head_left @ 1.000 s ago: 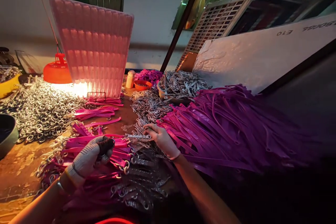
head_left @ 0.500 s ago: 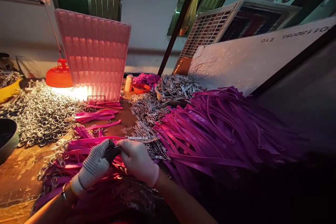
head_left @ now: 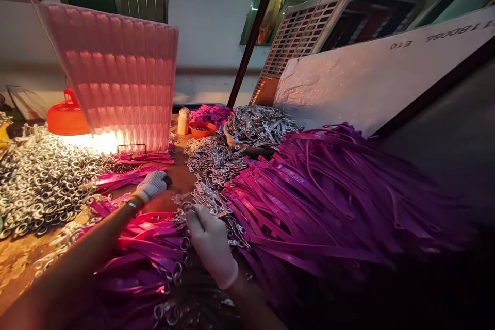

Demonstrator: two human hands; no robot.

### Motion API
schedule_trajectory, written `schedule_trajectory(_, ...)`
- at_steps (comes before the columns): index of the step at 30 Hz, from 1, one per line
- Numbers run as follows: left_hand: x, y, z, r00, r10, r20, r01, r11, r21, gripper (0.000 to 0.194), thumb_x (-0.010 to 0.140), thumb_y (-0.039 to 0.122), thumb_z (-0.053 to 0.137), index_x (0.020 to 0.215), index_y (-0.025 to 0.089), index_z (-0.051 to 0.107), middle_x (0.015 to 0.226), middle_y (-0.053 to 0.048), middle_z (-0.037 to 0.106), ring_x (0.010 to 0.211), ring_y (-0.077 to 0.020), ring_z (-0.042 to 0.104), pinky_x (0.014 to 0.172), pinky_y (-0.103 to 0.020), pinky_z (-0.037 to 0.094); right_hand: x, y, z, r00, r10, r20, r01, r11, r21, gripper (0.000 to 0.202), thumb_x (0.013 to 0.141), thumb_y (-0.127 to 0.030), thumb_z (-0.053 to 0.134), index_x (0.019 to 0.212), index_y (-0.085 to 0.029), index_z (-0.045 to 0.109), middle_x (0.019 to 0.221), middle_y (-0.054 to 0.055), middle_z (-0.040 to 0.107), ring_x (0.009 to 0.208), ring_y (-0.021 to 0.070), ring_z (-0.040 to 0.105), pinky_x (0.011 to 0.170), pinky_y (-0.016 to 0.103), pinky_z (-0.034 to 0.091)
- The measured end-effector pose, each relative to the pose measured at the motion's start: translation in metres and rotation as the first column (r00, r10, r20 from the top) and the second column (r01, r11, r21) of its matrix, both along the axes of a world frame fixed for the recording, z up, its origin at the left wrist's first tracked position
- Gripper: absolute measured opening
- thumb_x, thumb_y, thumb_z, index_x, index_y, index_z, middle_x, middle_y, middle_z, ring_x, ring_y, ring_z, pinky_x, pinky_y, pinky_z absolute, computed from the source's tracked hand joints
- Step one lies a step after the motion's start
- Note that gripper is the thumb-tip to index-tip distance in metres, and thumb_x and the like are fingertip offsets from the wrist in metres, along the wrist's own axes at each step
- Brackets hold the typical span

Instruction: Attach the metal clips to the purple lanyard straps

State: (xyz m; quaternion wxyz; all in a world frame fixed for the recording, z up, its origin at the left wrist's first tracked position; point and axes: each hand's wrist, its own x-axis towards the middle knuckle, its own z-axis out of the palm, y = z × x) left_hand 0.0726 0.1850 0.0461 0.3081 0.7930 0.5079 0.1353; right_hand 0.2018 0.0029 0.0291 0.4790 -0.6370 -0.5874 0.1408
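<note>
I saw through one camera, worn on my head, facing forward and down over the surface (head_left: 181,167). Both my forearms came in from the bottom of the view, my left hand (head_left: 152,184) and right hand (head_left: 211,242) fairly near the lens, the left farther out. The surface ran past the left border of the view; its far edge crossed around mid-height, with the wall (head_left: 212,20) rising well beyond. A white board (head_left: 348,80) slanted across the right side.
</note>
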Motion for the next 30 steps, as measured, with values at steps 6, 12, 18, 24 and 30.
schedule_trajectory(6,0.025,0.048,-0.059,0.975,0.016,-0.223,-0.012,1.000,0.020,0.024,0.093,0.035,0.063,0.103,0.013,0.065,0.103,-0.007,0.066,0.091,-0.0185,0.064,0.082,-0.038,0.054,-0.005,-0.010,-0.028,0.992,0.105,-0.066,-0.107,0.994,-0.035,0.029,0.102,-0.037,0.042,0.092,-0.023,0.066,0.078,0.003,0.069,0.069,0.0173,0.062,0.063,0.026,0.044)
schedule_trajectory(12,0.017,0.039,-0.055,0.992,-0.018,-0.127,0.011,0.998,-0.061,0.020,0.088,0.031,0.064,0.082,0.013,0.065,0.078,-0.005,0.064,0.069,-0.0146,0.058,0.064,-0.028,0.048,0.008,-0.003,-0.024,0.983,0.145,-0.112,-0.154,0.985,-0.078,0.026,0.101,-0.031,0.046,0.116,-0.024,0.067,0.094,0.004,0.076,0.081,0.0181,0.070,0.074,0.025,0.051)
schedule_trajectory(18,-0.035,-0.012,0.003,0.980,-0.018,0.197,0.074,0.957,-0.281,0.040,0.088,0.048,0.049,0.098,0.013,0.067,0.078,-0.006,0.066,0.045,-0.0076,0.043,0.044,-0.023,0.034,0.020,0.029,-0.004,0.973,0.225,0.056,-0.223,0.974,-0.041,0.027,0.100,-0.022,0.051,0.122,-0.022,0.065,0.112,0.005,0.074,0.101,0.0182,0.069,0.089,0.026,0.050)
schedule_trajectory(24,-0.066,-0.088,0.025,0.876,0.237,0.419,0.027,0.845,-0.534,0.031,0.080,0.047,0.059,0.076,0.017,0.061,0.047,0.004,0.045,0.035,-0.0070,0.030,0.035,-0.020,0.020,-0.008,0.039,0.014,0.865,0.323,0.383,-0.306,0.946,-0.106,0.023,0.100,-0.024,0.047,0.112,-0.021,0.066,0.097,0.006,0.075,0.087,0.0186,0.069,0.074,0.025,0.046)
schedule_trajectory(30,-0.075,-0.112,0.019,0.929,0.048,0.366,0.027,0.980,-0.196,0.009,0.067,0.023,0.056,0.067,0.016,0.062,0.055,0.000,0.053,0.048,-0.0109,0.041,0.047,-0.022,0.030,-0.032,0.021,0.019,0.712,0.309,0.630,-0.271,0.949,-0.158,0.022,0.097,-0.021,0.045,0.110,-0.017,0.063,0.087,0.009,0.071,0.072,0.0214,0.066,0.060,0.028,0.039)
